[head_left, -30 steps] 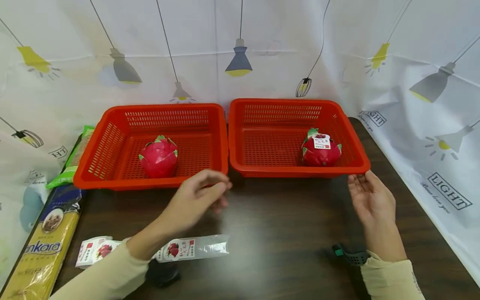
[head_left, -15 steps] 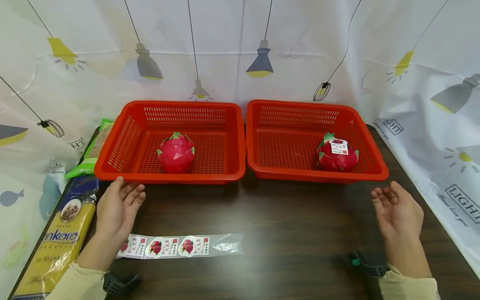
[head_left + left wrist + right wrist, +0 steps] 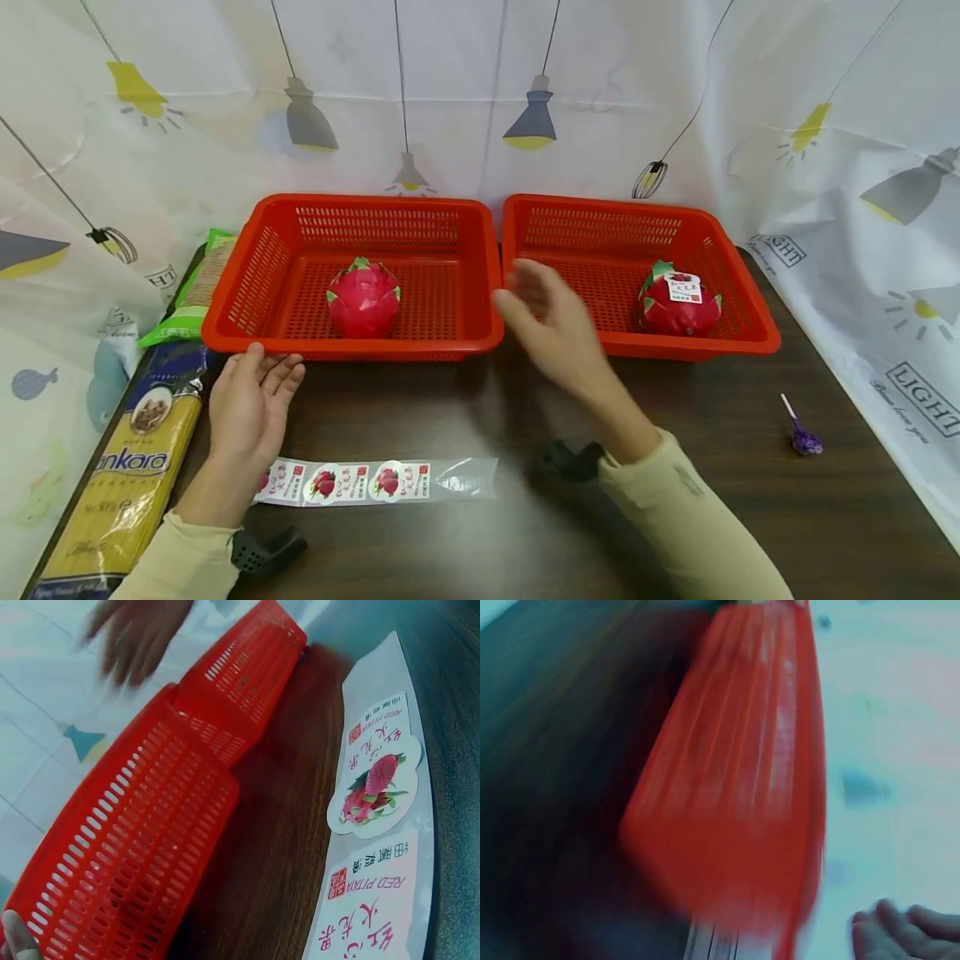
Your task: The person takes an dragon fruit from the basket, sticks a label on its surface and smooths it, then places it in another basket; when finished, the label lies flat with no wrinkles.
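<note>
My left hand (image 3: 251, 408) is at the front left corner of the left red plastic basket (image 3: 352, 345), its thumb on the rim and the fingers curled below it. In the left wrist view, a fingertip shows at the end of the basket rim (image 3: 71, 825). One pink dragon fruit (image 3: 365, 302) stands in that basket. My right hand (image 3: 551, 329), blurred, hovers by the gap between the two baskets, fingers loosely bent around nothing. Inside the right basket (image 3: 697, 344) lies another dragon fruit (image 3: 667, 315) with a white label (image 3: 684, 287) stuck on it.
A strip of dragon fruit stickers (image 3: 367, 483) lies on the dark table (image 3: 465, 558). Yellow Ankara pasta (image 3: 123, 483) and a green bag (image 3: 198, 287) line the left edge. A purple lollipop (image 3: 806, 440) sits at the right. A printed cloth (image 3: 450, 83) hangs behind.
My left hand went from the middle to the left basket's front left corner and stayed there. The right hand left the right basket's front right corner and swung left, uncovering the lollipop.
</note>
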`<state>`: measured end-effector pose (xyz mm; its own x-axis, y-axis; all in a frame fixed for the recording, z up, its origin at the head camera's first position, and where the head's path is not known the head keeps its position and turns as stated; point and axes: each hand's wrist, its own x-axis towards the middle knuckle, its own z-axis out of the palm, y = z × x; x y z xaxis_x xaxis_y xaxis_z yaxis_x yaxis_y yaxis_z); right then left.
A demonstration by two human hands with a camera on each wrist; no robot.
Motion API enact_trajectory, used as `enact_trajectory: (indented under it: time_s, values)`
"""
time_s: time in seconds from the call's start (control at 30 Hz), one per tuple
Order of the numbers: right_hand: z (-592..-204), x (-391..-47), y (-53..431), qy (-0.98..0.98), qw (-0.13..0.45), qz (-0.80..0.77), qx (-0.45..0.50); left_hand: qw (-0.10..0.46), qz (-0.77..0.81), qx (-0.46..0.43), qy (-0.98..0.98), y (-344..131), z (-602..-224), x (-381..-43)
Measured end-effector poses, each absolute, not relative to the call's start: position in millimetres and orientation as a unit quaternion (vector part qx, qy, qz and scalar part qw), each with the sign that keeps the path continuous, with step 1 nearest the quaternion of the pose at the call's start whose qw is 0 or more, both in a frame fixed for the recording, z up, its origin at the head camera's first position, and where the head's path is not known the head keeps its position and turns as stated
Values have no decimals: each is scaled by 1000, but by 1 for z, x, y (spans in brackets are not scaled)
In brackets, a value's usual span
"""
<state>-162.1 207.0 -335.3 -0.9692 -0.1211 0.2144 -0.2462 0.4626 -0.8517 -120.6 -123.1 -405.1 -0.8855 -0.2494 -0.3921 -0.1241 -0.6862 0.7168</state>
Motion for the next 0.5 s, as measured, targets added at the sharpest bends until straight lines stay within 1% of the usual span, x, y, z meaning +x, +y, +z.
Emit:
enact_trajectory:
  time_s: [0.07, 0.13, 0.17, 0.3, 0.5]
  values:
    - [-332, -185, 160, -888, -22, 440, 132, 41, -888, 237, -393, -124, -405, -121]
    - [-332, -206, 119, -910, -79, 380, 144, 44, -886, 237, -397, -124, -406, -121]
    - [-334, -215, 102, -918, -97, 356, 149, 44, -884, 237, -400, -123, -406, -121]
    - [-347, -238, 54, -933, -144, 296, 143, 49, -881, 235, -407, -121, -408, -120]
    - [-369, -245, 31, -948, -181, 240, 105, 54, -881, 225, -413, -121, -408, -120]
